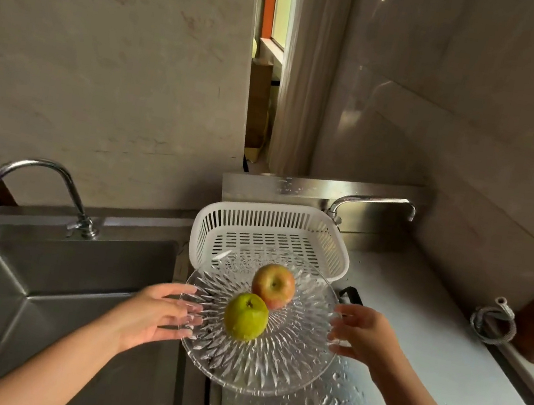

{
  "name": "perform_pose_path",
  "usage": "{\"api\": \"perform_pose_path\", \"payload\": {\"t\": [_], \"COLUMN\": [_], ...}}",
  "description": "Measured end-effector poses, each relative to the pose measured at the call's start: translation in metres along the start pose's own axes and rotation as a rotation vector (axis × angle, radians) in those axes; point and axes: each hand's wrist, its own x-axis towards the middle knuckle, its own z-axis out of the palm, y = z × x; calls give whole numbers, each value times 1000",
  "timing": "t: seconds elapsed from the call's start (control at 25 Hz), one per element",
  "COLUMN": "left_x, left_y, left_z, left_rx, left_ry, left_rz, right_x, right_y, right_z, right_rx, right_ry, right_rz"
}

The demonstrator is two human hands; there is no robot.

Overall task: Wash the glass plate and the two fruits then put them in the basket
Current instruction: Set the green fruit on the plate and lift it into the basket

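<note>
- The steel worktop [413, 328] carries a sink [37, 289] at its left end with a tap [36, 181] at the back edge; no water runs from it, and the sink looks free of dishes.
- The white slotted basket [271, 230] sits at the back edge of the worktop, beside the sink's rear right corner, with nothing lying in it.
- The glass plate [269, 362] is held level above the worktop's front half, its far rim overlapping the basket's near wall.
- Droplets lie on the worktop beneath the plate and both fruits look wet, so washing seems done; what is left, by this judgement, is setting everything into the basket.
- The left hand [158, 314] is clamped on the plate's left rim, fingers spread underneath and showing through the glass.
- The right hand [363, 334] grips the right rim likewise, forearm reaching in from the near right corner.
- The red apple [273, 286] rests on the plate's far side.
- The green fruit [245, 317] rests just in front, touching the apple.
</note>
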Motion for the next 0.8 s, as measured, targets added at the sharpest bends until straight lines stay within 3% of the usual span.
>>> {"api": "perform_pose_path", "payload": {"t": [0.36, 0.8], "left_x": [77, 163], "left_y": [65, 72], "left_z": [-2, 1], "left_rx": [31, 46], "left_ry": [194, 264], "left_rz": [43, -36], "right_x": [109, 200], "right_y": [-62, -52], "right_z": [16, 23], "right_rx": [20, -32], "right_ry": [-17, 20], "right_rz": [-53, 26]}}
